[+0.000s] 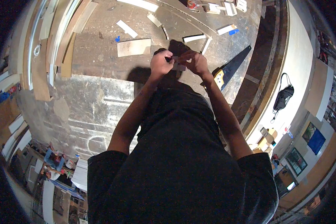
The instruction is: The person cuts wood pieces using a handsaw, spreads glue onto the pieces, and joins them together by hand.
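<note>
Both of my hands are close together over the near edge of the brown workbench (97,63). My left hand (162,63) is closed round something dark that I cannot make out. Beside it, my right hand (195,62) has its fingers bent, with thumb and finger forming a ring; shadow and blur hide whether they hold anything. A small brownish block (180,67) shows between and just below the hands. To the left lies a pale rectangular board (134,47). A handsaw (230,69) with a yellow and black handle lies right of my right hand.
Wood offcuts (127,28) and thin strips (194,38) lie beyond the hands. Long boards (44,56) stand at the left. A black pouch (284,98) rests on the pale surface at the right. Other people (53,158) are far off at the lower left.
</note>
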`<state>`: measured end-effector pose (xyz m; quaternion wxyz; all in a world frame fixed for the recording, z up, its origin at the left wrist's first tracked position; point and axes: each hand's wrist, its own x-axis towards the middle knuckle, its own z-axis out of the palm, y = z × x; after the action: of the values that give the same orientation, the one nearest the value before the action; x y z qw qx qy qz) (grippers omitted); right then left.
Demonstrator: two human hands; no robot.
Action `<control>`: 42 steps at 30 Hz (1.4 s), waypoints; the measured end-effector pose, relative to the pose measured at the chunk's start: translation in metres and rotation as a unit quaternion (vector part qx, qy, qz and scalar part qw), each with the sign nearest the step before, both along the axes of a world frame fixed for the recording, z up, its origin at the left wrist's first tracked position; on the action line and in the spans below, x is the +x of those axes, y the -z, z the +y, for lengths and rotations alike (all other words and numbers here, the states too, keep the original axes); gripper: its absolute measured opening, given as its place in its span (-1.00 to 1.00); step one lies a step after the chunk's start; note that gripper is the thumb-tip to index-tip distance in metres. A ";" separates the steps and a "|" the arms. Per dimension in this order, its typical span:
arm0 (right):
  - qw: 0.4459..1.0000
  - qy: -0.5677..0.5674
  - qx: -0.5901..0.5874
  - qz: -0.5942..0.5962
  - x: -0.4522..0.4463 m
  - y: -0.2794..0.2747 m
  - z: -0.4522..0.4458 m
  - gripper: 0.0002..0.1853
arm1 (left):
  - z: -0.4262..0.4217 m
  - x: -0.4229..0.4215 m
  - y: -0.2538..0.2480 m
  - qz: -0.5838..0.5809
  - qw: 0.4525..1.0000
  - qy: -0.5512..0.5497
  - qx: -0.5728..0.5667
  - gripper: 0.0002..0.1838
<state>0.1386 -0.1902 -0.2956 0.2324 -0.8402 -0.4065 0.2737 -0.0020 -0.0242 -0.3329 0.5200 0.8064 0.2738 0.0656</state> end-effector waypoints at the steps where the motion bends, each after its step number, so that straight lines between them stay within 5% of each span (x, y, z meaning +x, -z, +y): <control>1: 1.000 0.001 0.000 0.006 0.000 -0.002 0.001 -0.76 | 0.000 0.000 0.000 0.000 1.000 0.000 -0.001 -0.66; 18: 0.986 0.024 0.149 0.065 0.000 0.019 -0.003 -0.80 | 0.000 0.000 -0.005 0.004 1.000 -0.001 -0.028 -0.73; 42: 0.992 0.107 0.016 0.071 0.009 0.022 0.011 -0.75 | 0.000 0.000 -0.001 -0.010 0.999 -0.032 0.007 -0.72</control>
<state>0.1478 -0.1793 -0.3175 0.3019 -0.8534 -0.3009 0.3001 -0.0017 -0.0240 -0.3315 0.5146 0.8003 0.2935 0.0925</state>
